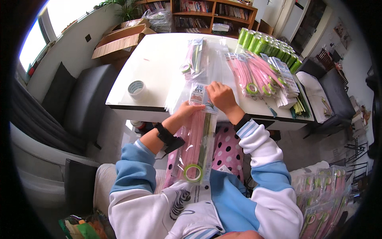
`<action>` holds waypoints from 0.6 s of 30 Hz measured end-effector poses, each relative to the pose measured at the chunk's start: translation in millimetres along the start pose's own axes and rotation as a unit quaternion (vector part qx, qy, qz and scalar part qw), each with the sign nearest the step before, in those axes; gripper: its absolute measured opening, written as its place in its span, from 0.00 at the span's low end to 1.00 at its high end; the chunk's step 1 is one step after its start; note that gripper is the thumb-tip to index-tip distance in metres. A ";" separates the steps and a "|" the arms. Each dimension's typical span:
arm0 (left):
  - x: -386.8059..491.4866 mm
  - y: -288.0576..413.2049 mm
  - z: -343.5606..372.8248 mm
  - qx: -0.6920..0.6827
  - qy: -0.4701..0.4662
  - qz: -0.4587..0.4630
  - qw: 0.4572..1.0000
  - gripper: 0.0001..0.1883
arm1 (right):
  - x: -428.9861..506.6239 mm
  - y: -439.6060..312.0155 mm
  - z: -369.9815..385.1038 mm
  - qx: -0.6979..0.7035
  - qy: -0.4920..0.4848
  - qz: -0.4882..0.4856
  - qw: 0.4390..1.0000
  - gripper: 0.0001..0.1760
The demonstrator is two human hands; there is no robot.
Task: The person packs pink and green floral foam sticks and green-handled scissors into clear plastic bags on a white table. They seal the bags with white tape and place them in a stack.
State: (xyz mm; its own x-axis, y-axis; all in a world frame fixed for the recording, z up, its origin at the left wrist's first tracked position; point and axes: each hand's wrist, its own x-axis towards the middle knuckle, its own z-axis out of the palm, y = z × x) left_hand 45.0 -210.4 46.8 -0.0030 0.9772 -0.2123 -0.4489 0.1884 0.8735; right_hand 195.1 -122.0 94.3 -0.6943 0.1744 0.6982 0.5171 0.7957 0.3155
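Observation:
A long clear plastic bag (191, 143) hangs from the table edge towards my lap. Pink chenille stems (194, 131), a strip of dark green stems (206, 137) and a green-rimmed tape roll (193, 173) show through it. My left hand (189, 111) grips the bag near its upper end, thumb across a printed card (197, 91). With fingers curled together, my right hand (221, 97) pinches the bag's top right part; its fingertips are partly hidden. Just beyond lies another filled bag (195, 56) on a stack of clear bags (216, 65).
On the white table (158, 65), a roll of clear tape (136, 89) stands at left. To the right are bundles of pink stems (246, 70), printed cards (283, 71) and several green wrapped rolls (259, 44). Filled bags (319, 194) lie beside me at right.

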 end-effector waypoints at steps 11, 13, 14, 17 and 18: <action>61.5 -8.1 9.8 -0.027 -0.049 0.009 0.998 0.10 | -51.7 0.9 -29.0 0.016 -0.074 0.210 0.975 0.05; 77.3 -6.3 14.8 0.039 0.025 0.000 0.999 0.09 | -63.9 0.0 -32.6 0.048 -0.059 0.185 0.980 0.05; 81.9 -6.2 16.6 0.009 0.007 0.005 1.000 0.09 | -69.6 -0.4 -34.0 0.063 -0.069 0.180 0.979 0.06; 93.2 -4.7 22.6 -0.050 -0.023 -0.010 0.998 0.09 | -81.9 1.6 -34.9 0.112 -0.051 0.182 0.975 0.06; 96.5 -5.0 24.3 -0.074 -0.038 -0.011 0.996 0.09 | -85.3 3.1 -35.1 0.125 -0.047 0.184 0.974 0.06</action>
State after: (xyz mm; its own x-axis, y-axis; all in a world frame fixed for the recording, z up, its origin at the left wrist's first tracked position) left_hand 68.6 -114.7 32.6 0.0733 0.9787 -0.1917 -0.5748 0.1985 0.7938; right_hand 273.5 -154.8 58.3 -0.5336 0.5184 0.6682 0.6107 0.7828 -0.1195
